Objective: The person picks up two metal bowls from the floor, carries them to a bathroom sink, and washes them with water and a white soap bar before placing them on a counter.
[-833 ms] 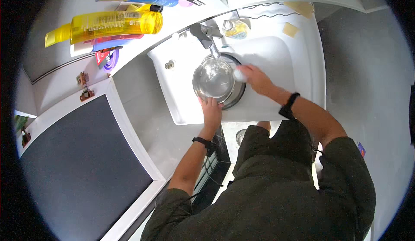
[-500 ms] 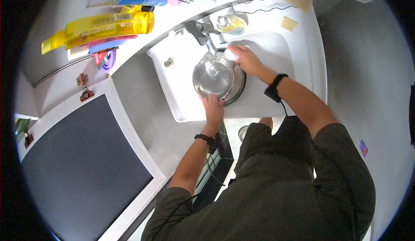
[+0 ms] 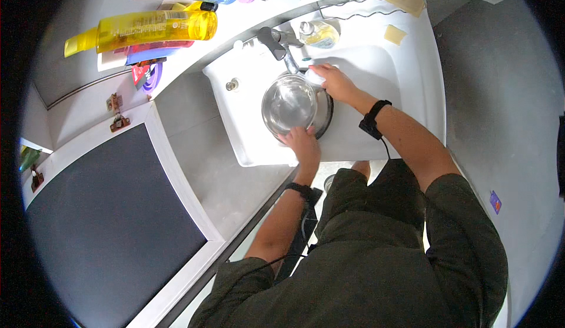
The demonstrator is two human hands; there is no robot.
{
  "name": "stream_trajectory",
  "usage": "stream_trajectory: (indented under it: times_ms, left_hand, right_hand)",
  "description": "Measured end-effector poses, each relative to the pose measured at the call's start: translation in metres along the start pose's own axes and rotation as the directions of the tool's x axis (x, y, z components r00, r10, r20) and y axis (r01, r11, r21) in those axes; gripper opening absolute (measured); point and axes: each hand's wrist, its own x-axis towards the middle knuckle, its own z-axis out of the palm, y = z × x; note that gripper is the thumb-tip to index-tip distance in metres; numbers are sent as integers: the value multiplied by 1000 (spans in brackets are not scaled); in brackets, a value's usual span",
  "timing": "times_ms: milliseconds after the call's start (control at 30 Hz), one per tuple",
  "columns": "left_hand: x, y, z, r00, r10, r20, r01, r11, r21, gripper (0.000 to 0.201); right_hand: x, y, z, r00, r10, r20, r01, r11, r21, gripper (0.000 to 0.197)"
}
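A shiny round metal bowl is under the tap in the white sink. It rests over a second round metal vessel, of which only the right side shows. My left hand is closed over the bowl's near rim, fingers inside and thumb hidden. At the far right of the rim, my right hand holds a small white wad, cloth or sponge, I cannot tell which. Its fingers are bent round the wad.
Behind the sink's right half stand a clear pump bottle with yellowish liquid and two yellow sponge pieces. A shelf at upper left carries a yellow bottle and other bottles. A white-framed dark panel fills the lower left.
My left hand has slid right along the bowl's near rim, its forearm swinging right with it. My right hand stays by the far right rim with the white wad.
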Motion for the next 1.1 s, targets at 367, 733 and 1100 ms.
stream_trajectory:
  times_ms: [367,733,1100]
  left_hand:
    - [55,-128,-70,745,523,414,-592,804,50,55]
    - [37,-127,-55,836,452,312,-473,881,-11,49]
    - [13,-95,-27,929,339,146,-319,937,-144,32]
  right_hand:
    - [29,12,7,993,-86,75,82,995,59,64]
    - [-51,-41,13,999,3,-53,-2,1000,20,64]
    - [-75,-27,15,998,40,-39,-41,998,-37,60]
